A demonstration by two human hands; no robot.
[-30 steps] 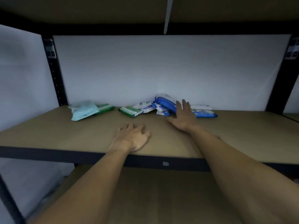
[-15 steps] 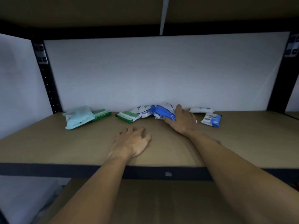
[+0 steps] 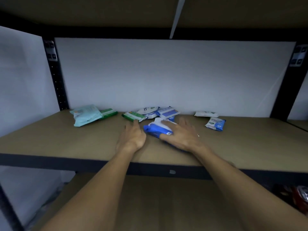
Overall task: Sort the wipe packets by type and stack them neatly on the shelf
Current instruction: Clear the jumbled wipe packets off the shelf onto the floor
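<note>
Head view. Pressing down on a blue wipe packet [image 3: 155, 129] with the right hand [image 3: 180, 136], laid flat over its top, fingers spread and nearly straight, thumb across the near end. No curl round the packet to be made out, though all of this is blurred. Lying slantwise on the shelf board [image 3: 50, 135], with blue showing ahead of the fingers and again under the heel of the palm.

Just left of that, holding nothing with the left hand [image 3: 131, 137]: released, fingers straight and pointing toward the back, palm edge close beside the packet. Cannot tell whether touching it.

Right beyond the left fingertips, a green and white packet [image 3: 133, 116]. Behind the grasped packet, a loose heap of white and blue packets [image 3: 160, 112] against the back panel [image 3: 166, 72].

Farther left, well apart, a large mint packet [image 3: 85, 115] partly covering a green packet [image 3: 108, 112], near the black upright [image 3: 56, 77].

Off to the right, a blue and white packet [image 3: 215, 124], and behind it a white packet [image 3: 205, 113] at the panel's foot.

Below the forearms, a lower shelf [image 3: 150, 200].
</note>
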